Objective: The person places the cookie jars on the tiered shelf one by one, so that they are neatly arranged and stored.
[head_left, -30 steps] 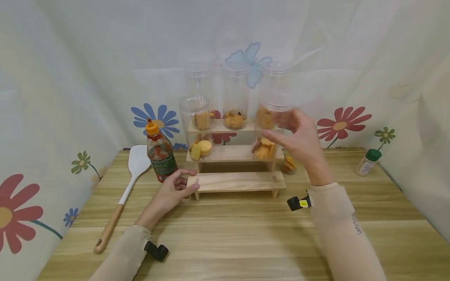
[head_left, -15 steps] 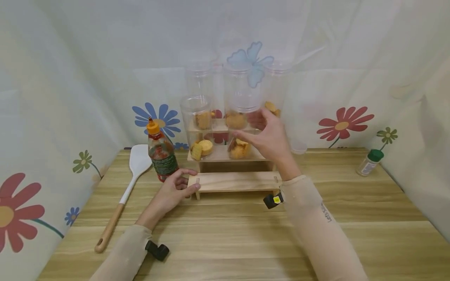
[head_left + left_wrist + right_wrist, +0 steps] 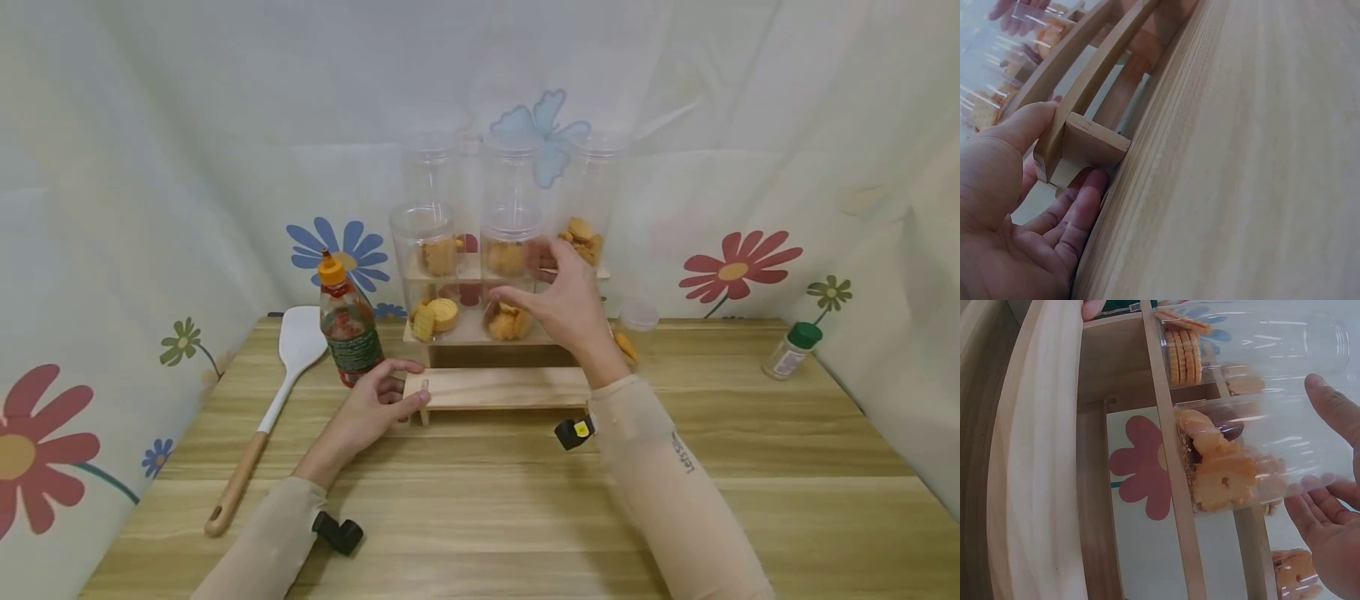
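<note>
My right hand (image 3: pixel 566 296) holds a clear cookie jar (image 3: pixel 1216 462) upright on the middle tier of a wooden stepped rack (image 3: pixel 510 388). Its thumb lies on the near side and its fingertips touch the far side. Inside the jar, pale cookies and darker pieces sit at the bottom. To its left on that tier stands another clear jar (image 3: pixel 423 267) with round cookies. My left hand (image 3: pixel 375 408) grips the left end of the rack's lowest step, thumb on the board (image 3: pixel 1085 81) and fingers beneath, by the leg.
Several jars, such as this top-tier jar (image 3: pixel 592 196), stand behind. A lidded cookie container (image 3: pixel 637 329) sits right of the rack. A sauce bottle (image 3: pixel 351 329) and white spatula (image 3: pixel 296 342) lie left. A green-capped shaker (image 3: pixel 791 352) stands at the far right.
My right hand has moved left with the cookie jar, from the right end of the middle tier to its middle. My left hand has stayed on the rack.
</note>
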